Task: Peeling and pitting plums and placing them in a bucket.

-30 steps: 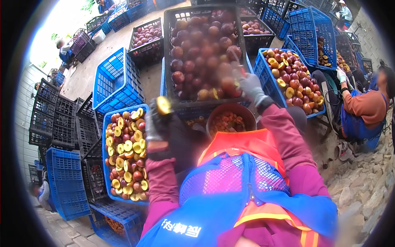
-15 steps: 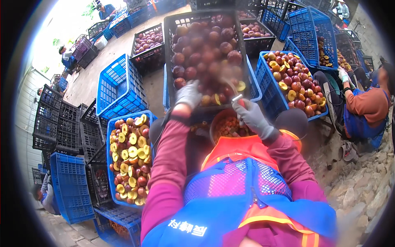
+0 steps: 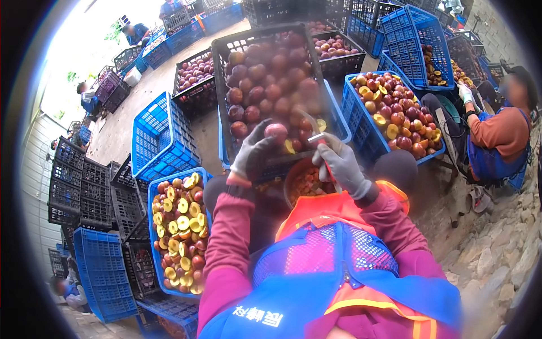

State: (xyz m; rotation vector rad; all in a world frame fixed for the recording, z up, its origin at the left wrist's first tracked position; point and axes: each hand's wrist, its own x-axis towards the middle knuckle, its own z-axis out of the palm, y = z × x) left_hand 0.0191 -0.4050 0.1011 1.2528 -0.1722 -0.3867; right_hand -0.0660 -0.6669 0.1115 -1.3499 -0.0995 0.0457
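Observation:
My left hand point(image 3: 252, 153), in a grey glove, is closed on a whole plum point(image 3: 276, 133) at the near edge of a black crate point(image 3: 219, 93) full of dark red plums. Just to the right, my right hand point(image 3: 345, 168), gloved too, grips a small curved knife point(image 3: 317, 138). Its blade points up and left, a little apart from the plum. Yellow cut plum pieces show beside the blade. Below the hands, between my knees, a round bowl point(image 3: 287, 191) holds reddish-orange bits that look like pits and scraps.
Blue crates of halved plums stand at my left point(image 3: 151, 226) and right point(image 3: 357, 127). An upturned blue crate point(image 3: 164, 133) and stacked black crates point(image 3: 79, 181) are at left. A co-worker point(image 3: 497, 135) sits at right by a tilted blue crate point(image 3: 403, 48). Other people work far off.
My left hand has turned and lifted from the crate's lower left, with a plum now in its fingers. The knife in my right hand has stayed close by, its blade now showing clearly.

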